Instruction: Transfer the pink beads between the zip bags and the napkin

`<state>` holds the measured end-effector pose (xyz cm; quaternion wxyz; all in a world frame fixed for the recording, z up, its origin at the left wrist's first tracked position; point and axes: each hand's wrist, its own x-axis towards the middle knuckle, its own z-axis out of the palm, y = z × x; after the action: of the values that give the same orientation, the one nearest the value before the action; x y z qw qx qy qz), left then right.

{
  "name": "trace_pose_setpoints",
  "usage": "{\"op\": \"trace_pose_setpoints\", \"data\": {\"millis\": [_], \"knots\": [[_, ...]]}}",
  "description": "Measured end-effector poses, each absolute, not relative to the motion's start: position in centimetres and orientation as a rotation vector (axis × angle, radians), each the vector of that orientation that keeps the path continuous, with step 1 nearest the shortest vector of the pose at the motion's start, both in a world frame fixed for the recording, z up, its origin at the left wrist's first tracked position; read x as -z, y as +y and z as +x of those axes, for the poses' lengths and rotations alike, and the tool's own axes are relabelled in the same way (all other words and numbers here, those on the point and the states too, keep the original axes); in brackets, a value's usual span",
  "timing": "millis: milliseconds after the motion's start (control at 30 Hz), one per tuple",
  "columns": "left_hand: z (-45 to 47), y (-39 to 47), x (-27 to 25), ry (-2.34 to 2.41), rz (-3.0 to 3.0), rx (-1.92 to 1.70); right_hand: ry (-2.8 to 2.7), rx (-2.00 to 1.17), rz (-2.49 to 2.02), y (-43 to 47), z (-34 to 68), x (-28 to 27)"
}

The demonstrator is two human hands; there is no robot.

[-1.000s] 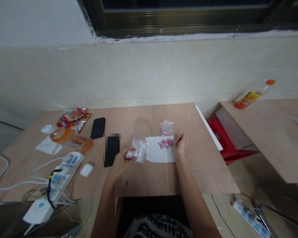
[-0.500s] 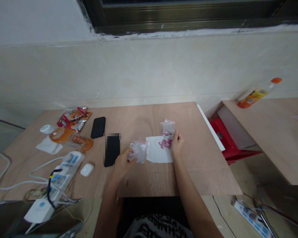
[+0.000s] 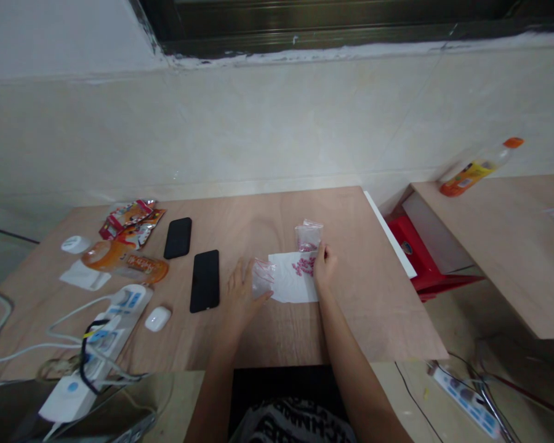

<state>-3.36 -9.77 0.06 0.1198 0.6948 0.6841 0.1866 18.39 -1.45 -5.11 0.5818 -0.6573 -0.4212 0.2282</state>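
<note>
We spread the fingers of our left hand (image 3: 244, 298) loosely, touching a thin, clear plastic bag (image 3: 263, 280) at the left edge of the flat white paper (image 3: 289, 291). Our right hand (image 3: 325, 269) curls beside small pink beads (image 3: 303, 266) on that paper; we cannot tell whether it pinches anything. Beyond lie glossy clear bags (image 3: 308, 234) showing pink inside.

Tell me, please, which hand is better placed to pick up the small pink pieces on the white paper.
Probably the right hand: it is right at the small pink pieces, while the left hand is farther away, spread at a clear bag.
</note>
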Motion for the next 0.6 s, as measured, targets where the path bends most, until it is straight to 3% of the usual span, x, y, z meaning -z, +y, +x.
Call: {"op": "trace_pose_setpoints", "data": {"millis": [600], "knots": [[-0.9, -6.2, 2.9, 2.221, 2.153, -0.357, -1.056, -0.460, -1.531, -1.3, 18.5, 5.5]]}}
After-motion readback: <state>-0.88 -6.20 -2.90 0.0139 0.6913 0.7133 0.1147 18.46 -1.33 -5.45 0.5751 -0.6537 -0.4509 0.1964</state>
